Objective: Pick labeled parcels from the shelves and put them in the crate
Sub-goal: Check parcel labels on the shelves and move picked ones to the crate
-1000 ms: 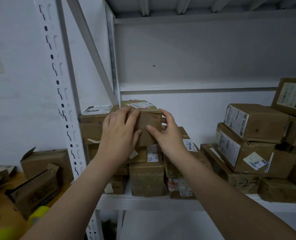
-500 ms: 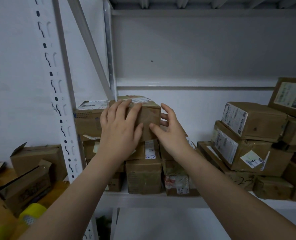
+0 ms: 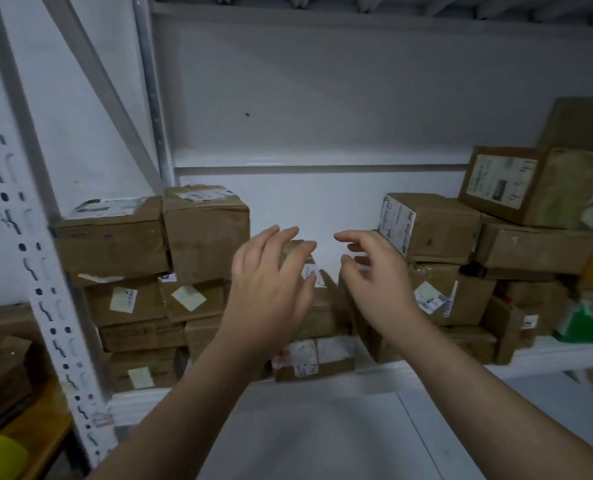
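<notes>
Brown cardboard parcels with white labels are stacked on a white shelf [image 3: 548, 353]. A tall labeled parcel [image 3: 206, 233] tops the left stack, beside another labeled parcel [image 3: 109, 237]. My left hand [image 3: 271, 289] hovers with fingers spread in front of a smaller taped parcel [image 3: 317, 306] in the middle stack. My right hand [image 3: 374, 275] is also spread, just right of it, holding nothing. More labeled parcels [image 3: 426, 226] pile up on the right. No crate is in view.
A perforated white upright [image 3: 31, 258] and a diagonal brace stand at left. Open cartons [image 3: 0, 368] and a yellow object [image 3: 0, 455] lie on a wooden surface at lower left. A green package [image 3: 589, 323] sits at far right.
Both hands have let go of the tall top parcel on the left stack and moved right and lower, now spread in front of the middle stack. The view has shifted right.
</notes>
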Demonstrator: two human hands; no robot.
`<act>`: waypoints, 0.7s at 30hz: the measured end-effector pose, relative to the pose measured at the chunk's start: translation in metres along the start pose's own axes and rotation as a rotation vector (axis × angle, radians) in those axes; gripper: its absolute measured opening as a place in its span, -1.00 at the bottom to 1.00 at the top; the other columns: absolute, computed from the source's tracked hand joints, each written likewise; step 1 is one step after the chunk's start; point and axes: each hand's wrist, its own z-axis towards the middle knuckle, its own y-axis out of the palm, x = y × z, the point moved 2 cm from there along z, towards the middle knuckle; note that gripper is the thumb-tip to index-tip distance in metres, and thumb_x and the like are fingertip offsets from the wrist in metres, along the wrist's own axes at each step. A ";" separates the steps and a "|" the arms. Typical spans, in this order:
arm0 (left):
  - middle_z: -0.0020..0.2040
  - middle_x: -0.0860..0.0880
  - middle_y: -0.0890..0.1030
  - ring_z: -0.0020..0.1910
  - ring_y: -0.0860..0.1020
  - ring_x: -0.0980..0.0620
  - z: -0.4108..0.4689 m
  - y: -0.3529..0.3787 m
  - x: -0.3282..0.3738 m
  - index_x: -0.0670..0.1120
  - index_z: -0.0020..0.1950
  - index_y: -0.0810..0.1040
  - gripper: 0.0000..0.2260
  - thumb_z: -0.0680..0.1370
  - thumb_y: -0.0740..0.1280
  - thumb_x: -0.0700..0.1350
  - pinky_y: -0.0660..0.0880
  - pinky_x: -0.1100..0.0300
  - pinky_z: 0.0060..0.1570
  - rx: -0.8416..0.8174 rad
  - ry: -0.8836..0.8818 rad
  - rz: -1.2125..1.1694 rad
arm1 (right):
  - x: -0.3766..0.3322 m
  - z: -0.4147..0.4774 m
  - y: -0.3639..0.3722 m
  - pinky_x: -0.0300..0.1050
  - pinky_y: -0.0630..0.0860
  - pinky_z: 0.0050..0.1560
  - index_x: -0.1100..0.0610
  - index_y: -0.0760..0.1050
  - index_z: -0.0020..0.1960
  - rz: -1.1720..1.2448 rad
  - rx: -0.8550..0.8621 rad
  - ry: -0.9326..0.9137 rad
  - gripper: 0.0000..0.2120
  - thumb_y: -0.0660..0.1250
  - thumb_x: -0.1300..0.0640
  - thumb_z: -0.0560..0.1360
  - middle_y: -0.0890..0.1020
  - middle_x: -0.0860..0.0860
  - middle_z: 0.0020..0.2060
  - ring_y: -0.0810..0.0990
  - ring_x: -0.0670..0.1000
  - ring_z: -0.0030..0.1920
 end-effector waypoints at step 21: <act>0.45 0.13 0.31 0.42 0.29 0.07 0.077 0.143 0.122 0.18 0.50 0.16 -0.27 0.43 -0.15 0.50 0.20 0.01 0.42 -0.351 -0.590 -0.895 | 0.110 0.052 -0.152 0.14 -0.16 0.48 -0.13 0.28 0.45 -0.544 -0.169 0.166 -0.52 0.01 -0.25 0.58 0.40 -0.04 0.40 0.23 0.05 0.46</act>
